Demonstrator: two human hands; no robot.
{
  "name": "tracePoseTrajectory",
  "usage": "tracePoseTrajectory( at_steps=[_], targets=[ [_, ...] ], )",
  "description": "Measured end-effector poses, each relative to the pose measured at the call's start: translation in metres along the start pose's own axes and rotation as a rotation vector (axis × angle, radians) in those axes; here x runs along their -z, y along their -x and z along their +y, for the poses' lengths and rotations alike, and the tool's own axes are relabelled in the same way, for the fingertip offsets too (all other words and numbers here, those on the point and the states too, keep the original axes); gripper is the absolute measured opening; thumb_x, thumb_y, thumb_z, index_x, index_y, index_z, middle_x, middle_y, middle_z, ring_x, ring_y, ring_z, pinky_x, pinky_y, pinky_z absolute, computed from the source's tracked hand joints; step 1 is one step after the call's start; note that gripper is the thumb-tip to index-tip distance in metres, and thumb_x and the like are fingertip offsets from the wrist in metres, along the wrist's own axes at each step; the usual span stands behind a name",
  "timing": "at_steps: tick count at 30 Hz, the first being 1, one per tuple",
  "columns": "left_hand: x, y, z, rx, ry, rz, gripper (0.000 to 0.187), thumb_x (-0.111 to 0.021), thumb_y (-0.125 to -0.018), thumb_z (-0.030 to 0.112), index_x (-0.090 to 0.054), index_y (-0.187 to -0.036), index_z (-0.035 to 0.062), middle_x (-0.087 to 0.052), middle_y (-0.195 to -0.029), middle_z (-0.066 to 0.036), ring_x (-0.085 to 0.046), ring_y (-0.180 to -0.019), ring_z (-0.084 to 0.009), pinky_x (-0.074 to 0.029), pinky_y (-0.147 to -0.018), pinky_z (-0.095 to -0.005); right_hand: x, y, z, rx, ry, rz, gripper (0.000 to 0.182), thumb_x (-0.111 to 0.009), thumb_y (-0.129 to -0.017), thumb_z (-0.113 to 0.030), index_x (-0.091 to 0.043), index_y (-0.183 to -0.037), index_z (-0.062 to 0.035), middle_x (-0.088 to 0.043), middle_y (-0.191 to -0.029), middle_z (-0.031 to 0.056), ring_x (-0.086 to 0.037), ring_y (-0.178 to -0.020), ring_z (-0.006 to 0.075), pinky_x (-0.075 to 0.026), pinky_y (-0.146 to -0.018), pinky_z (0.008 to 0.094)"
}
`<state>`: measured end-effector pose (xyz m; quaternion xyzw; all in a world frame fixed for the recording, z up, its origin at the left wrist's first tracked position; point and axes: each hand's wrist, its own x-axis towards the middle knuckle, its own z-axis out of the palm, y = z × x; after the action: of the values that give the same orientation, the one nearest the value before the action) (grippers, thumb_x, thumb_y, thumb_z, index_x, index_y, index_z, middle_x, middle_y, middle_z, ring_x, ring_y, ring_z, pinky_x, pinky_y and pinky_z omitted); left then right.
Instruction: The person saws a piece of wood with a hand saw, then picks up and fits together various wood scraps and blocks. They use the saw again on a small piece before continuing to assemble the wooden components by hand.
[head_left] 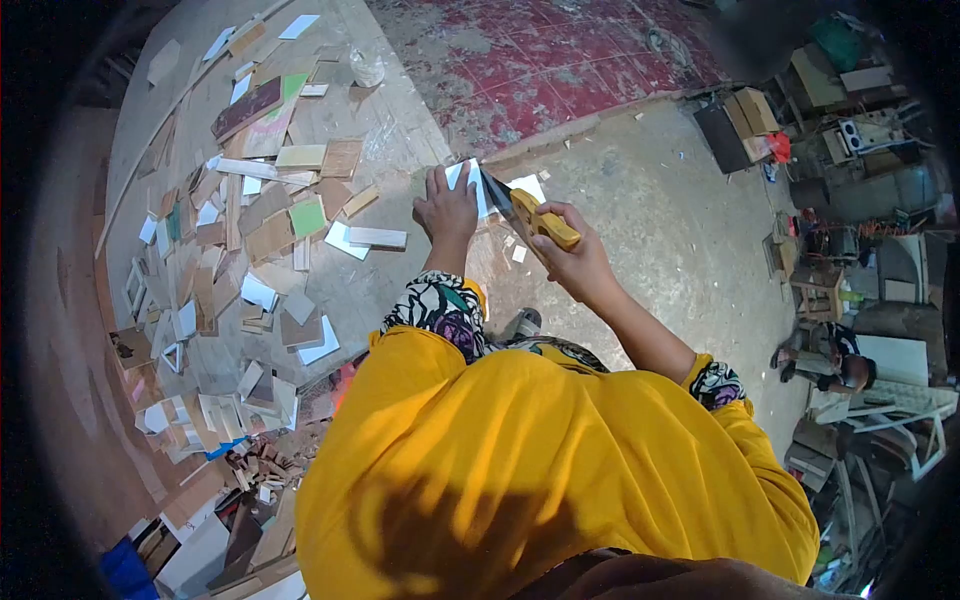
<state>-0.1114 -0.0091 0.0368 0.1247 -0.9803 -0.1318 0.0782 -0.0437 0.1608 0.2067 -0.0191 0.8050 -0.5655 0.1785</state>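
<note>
My right hand (572, 250) is wrapped round the yellow handle of a hand saw (548, 219). The saw's dark blade slants up and left from the handle and meets the right side of a white board (483, 200). My left hand (446, 206) lies on the left part of this board with its fingers spread, near the edge of the wooden work surface. Another white piece (529, 186) shows just behind the saw. How deep the blade sits in the board cannot be made out.
Many wood offcuts (308, 217) lie scattered over the large table (400, 110) at the left. More scraps are heaped at the lower left. At the far right a person (850, 370) is among furniture parts. Cardboard boxes (752, 112) stand at the upper right.
</note>
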Motion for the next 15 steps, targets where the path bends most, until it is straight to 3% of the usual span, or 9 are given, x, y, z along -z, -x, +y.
tracePoseTrajectory(
  at_steps=[2, 4, 7, 14, 15],
  targets=[
    [-0.002, 0.0, 0.0, 0.004, 0.016, -0.004, 0.043, -0.049, -0.088, 0.037, -0.043, -0.13, 0.0299, -0.038, -0.13, -0.007, -0.028, -0.127, -0.0228, -0.033, -0.083, -0.0494, -0.001, 0.001, 0.006, -0.012, 0.012, -0.006, 0.031, -0.06, -0.085, -0.014, -0.046, -0.112, -0.0116, -0.06, -0.086, 0.0076, -0.053, -0.063, 0.0121, -0.048, -0.052, 0.0265],
    [0.0, 0.001, 0.0, -0.004, 0.035, -0.009, 0.043, -0.049, -0.088, 0.036, -0.043, -0.129, 0.0288, -0.038, -0.129, -0.008, -0.027, -0.128, -0.0229, -0.034, -0.083, -0.0489, -0.003, 0.0, 0.035, 0.154, 0.064, 0.023, 0.031, -0.06, -0.084, -0.012, -0.047, -0.112, -0.0101, -0.06, -0.091, 0.0112, -0.057, -0.074, 0.0168, -0.048, -0.065, 0.0282],
    [0.004, 0.004, 0.002, 0.027, 0.075, 0.056, 0.042, -0.052, -0.087, 0.033, -0.045, -0.128, 0.0259, -0.037, -0.129, -0.008, -0.025, -0.128, -0.0243, -0.033, -0.083, -0.0482, -0.005, 0.023, 0.073, 0.281, 0.136, -0.023, 0.031, -0.06, -0.084, -0.009, -0.047, -0.112, -0.0079, -0.058, -0.096, 0.0144, -0.058, -0.084, 0.0207, -0.045, -0.075, 0.0286],
    [0.002, 0.005, 0.002, 0.034, 0.081, 0.103, 0.043, -0.056, -0.084, 0.03, -0.047, -0.126, 0.0237, -0.039, -0.126, -0.011, -0.028, -0.126, -0.0272, -0.034, -0.082, -0.0485, -0.008, 0.032, 0.084, 0.352, 0.121, -0.008, 0.03, -0.06, -0.083, -0.007, -0.048, -0.111, -0.007, -0.058, -0.097, 0.0132, -0.058, -0.087, 0.0218, -0.044, -0.077, 0.0284],
    [0.002, 0.004, 0.002, 0.036, 0.078, 0.112, 0.043, -0.055, -0.084, 0.031, -0.047, -0.126, 0.0239, -0.039, -0.126, -0.011, -0.029, -0.126, -0.0273, -0.034, -0.082, -0.0485, -0.007, 0.027, 0.077, 0.279, 0.102, 0.022, 0.03, -0.06, -0.083, -0.008, -0.048, -0.111, -0.0073, -0.058, -0.095, 0.0114, -0.058, -0.083, 0.0198, -0.046, -0.072, 0.0279]
  ],
)
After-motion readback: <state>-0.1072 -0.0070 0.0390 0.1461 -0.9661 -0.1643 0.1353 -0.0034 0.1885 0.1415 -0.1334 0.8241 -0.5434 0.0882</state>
